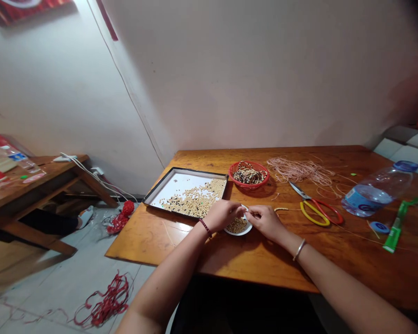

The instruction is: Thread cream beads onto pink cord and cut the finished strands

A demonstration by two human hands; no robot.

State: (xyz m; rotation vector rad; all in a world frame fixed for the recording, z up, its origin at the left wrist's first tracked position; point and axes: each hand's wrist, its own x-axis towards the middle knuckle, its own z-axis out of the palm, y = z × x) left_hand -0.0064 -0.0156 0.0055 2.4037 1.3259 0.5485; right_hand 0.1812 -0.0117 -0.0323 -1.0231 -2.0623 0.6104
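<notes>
over the white bowl, the left hand and right hand meet, fingers curled and tips nearly together; whether they grasp anything is too small to tell. loose round beads lie in the bowl, just below the fingers. right of the bowl, beside the right hand, a short strung row of beads runs sideways.
</notes>
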